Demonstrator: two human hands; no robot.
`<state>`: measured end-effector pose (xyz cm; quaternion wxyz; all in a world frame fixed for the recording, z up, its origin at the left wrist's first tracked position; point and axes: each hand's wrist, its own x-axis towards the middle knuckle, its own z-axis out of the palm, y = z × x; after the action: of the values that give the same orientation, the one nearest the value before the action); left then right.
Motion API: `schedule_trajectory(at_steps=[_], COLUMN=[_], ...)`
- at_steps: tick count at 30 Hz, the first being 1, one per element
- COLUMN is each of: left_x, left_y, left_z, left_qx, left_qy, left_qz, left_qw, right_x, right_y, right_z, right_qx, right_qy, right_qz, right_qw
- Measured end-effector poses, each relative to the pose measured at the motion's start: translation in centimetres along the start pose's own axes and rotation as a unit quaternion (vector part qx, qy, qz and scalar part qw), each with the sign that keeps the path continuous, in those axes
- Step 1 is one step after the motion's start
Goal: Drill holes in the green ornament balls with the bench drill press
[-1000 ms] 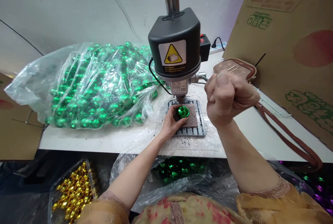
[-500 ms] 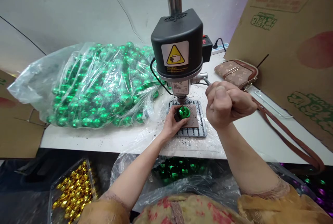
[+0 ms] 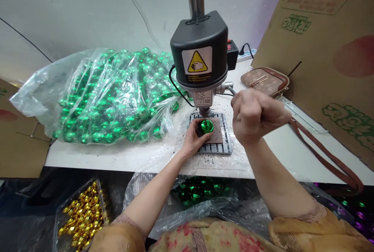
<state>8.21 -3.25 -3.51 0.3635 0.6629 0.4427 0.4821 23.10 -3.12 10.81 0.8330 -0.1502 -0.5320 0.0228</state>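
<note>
A shiny green ball [image 3: 207, 126] sits on a brown board under the chuck of a small black drill press [image 3: 199, 55]. My left hand [image 3: 194, 137] grips it from the left, thumb in front and fingers behind. The drill bit's tip meets the top of the ball. To the right, my right hand [image 3: 253, 117] is closed in a fist around the end of the press's feed lever [image 3: 231, 89]; most of the lever is hidden by the fingers. Dark shavings lie over the slotted metal base [image 3: 228, 144] and the brown board [image 3: 217, 131].
A clear bag of green balls [image 3: 117, 96] lies left of the press. Gold balls [image 3: 83, 217] fill a clear tray below, and more green balls [image 3: 204, 189] lie in plastic under the table edge. A patterned purse [image 3: 263, 80] and a cardboard box [image 3: 330, 57] stand right.
My right fist has shifted slightly down with the lever and looks more blurred. My left hand and the green ball have stayed in place.
</note>
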Motion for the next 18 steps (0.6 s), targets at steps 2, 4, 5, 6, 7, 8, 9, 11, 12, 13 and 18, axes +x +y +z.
schedule_trajectory(at_steps=[2,4,5,6,7,8,9,11,12,13,18], left_x=[0.0,-0.4,-0.8,-1.3,-2.0,-2.9,-3.8,-5.7,-6.5,-7.1,-4.2], left_y=[0.1,0.8,1.4,2.2,3.2,4.4,5.6,8.1,9.0,9.7,7.4], left_z=[0.2,0.2,-0.1,-0.5,-1.2,-2.0,-3.0,-5.1,-6.1,-7.0,-9.6], left_qx=[0.011,0.046,0.075,0.108,0.141,0.175,0.202,0.242,0.253,0.257,0.249], left_qy=[0.015,0.044,0.060,0.067,0.054,0.021,-0.042,-0.214,-0.281,-0.326,-0.210], left_qz=[-0.003,-0.002,-0.001,0.001,0.005,0.009,0.015,0.029,0.036,0.041,0.051], left_qw=[1.000,0.998,0.995,0.992,0.988,0.984,0.978,0.946,0.925,0.909,0.944], right_x=[1.8,3.5,4.2,4.7,5.0,5.2,5.2,5.1,5.0,4.9,4.7], right_y=[-0.6,-0.8,-0.7,-0.6,-0.5,-0.4,-0.3,-0.2,-0.2,-0.3,-0.5], right_z=[0.9,1.6,1.9,2.1,2.2,2.2,2.3,2.2,2.2,2.3,2.4], right_qx=[-0.008,-0.002,0.004,0.007,0.011,0.015,0.020,0.035,0.040,0.042,0.024], right_qy=[0.006,0.007,0.003,-0.001,-0.004,-0.003,0.000,0.005,0.007,0.008,0.015], right_qz=[0.064,0.099,0.108,0.114,0.116,0.118,0.118,0.110,0.108,0.107,0.117], right_qw=[0.998,0.995,0.994,0.993,0.993,0.993,0.993,0.993,0.993,0.993,0.993])
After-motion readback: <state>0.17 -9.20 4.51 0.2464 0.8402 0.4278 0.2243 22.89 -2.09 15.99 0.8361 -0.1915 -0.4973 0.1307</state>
